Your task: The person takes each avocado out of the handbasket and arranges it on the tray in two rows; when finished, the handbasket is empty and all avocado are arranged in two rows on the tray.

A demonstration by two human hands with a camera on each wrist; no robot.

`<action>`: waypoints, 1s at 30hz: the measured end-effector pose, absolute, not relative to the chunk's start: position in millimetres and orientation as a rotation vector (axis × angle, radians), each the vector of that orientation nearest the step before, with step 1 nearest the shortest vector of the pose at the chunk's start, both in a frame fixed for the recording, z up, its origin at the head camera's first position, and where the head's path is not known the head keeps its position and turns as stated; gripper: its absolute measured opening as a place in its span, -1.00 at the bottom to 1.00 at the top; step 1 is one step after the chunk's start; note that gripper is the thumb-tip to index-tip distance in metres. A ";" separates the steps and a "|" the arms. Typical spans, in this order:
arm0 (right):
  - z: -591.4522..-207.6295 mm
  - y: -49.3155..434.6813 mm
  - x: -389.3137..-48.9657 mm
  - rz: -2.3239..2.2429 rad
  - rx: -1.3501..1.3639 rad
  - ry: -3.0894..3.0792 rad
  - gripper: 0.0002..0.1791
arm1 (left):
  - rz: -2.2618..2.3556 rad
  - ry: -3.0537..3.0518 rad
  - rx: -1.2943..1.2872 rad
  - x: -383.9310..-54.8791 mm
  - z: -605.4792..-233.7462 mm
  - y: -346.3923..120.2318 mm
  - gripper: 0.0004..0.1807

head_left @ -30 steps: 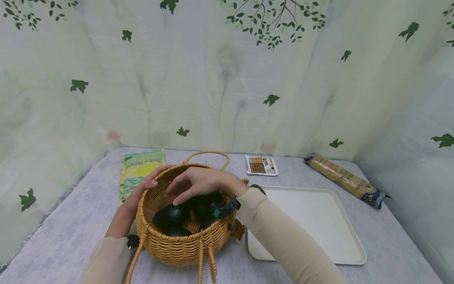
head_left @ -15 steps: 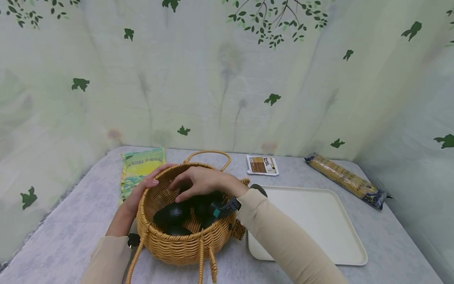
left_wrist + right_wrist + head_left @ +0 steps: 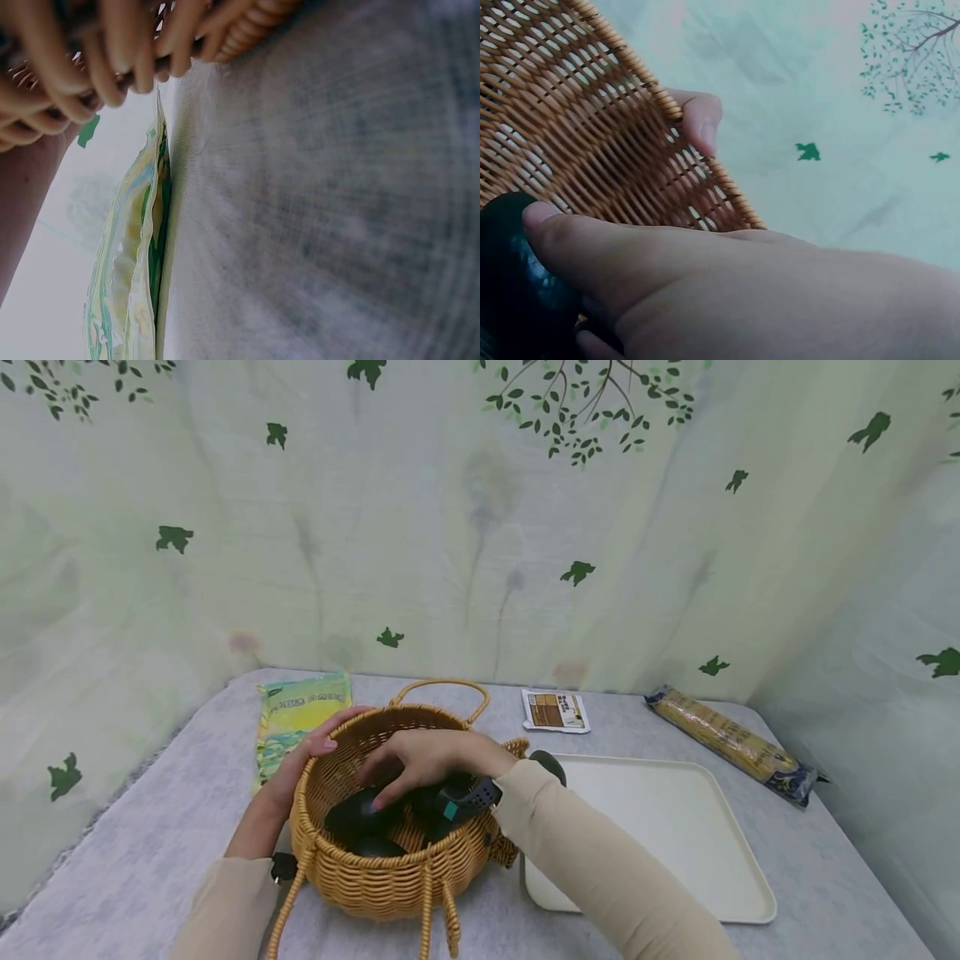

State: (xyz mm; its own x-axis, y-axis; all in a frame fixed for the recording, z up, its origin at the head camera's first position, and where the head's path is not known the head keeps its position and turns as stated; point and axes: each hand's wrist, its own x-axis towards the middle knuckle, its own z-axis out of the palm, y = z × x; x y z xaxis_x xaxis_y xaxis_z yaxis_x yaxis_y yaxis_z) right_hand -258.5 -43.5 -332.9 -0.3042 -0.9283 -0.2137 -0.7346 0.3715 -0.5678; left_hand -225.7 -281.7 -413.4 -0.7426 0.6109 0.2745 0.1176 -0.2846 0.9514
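Basically, R hand, part-curled, pinches dk oval item in basket; L hand thumb-hooks basket rim; tray rt of basket, head-cam only.

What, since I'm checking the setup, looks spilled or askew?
Nothing looks spilled: the dark items lie inside the wicker basket. The long golden packet lies askew beside the white tray, out of line with its edges.
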 end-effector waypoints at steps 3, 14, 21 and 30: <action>-335.0 -44.1 -257.8 -0.488 -1.428 2.118 -0.47 | 2.094 1.633 0.874 -226.4 -414.2 -282.0 -0.27; -338.8 -44.2 -258.8 -0.460 -1.410 2.115 -0.47 | 2.074 1.661 0.902 -224.5 -410.5 -278.3 -0.34; -337.6 -45.3 -257.7 -0.441 -1.371 2.109 -0.45 | 2.103 1.600 0.886 -227.3 -414.9 -280.2 -0.28; -338.2 -50.2 -257.1 -0.392 -1.377 2.063 -0.37 | 2.101 1.620 0.911 -226.3 -415.7 -281.8 -0.28</action>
